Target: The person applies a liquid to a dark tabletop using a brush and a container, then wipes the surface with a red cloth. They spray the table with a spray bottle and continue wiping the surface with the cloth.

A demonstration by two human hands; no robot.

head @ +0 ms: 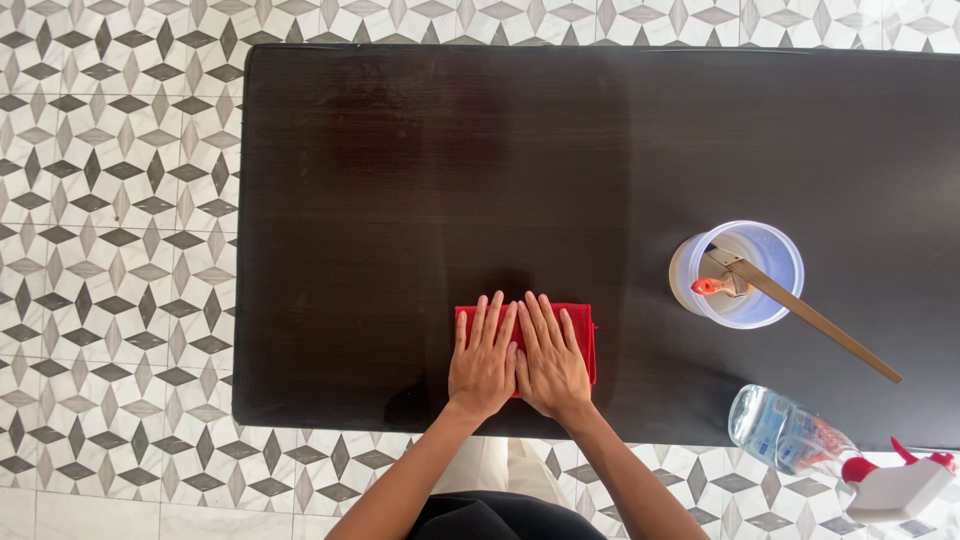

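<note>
Two hands, left hand (483, 368) & right hand (551, 366), fingers spread flat, pressing folded red cloth (582, 335), rectangular, on dark table (400, 180).

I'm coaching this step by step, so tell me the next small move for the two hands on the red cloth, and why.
Probably push the red cloth forward, away from the body. Both the left hand and right hand lie flat on it, side by side, near the front edge of the dark table, and most of that surface stretches ahead of them.

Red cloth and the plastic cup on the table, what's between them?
Nothing: the head view shows only bare dark table between the red cloth and the plastic cup.
</note>
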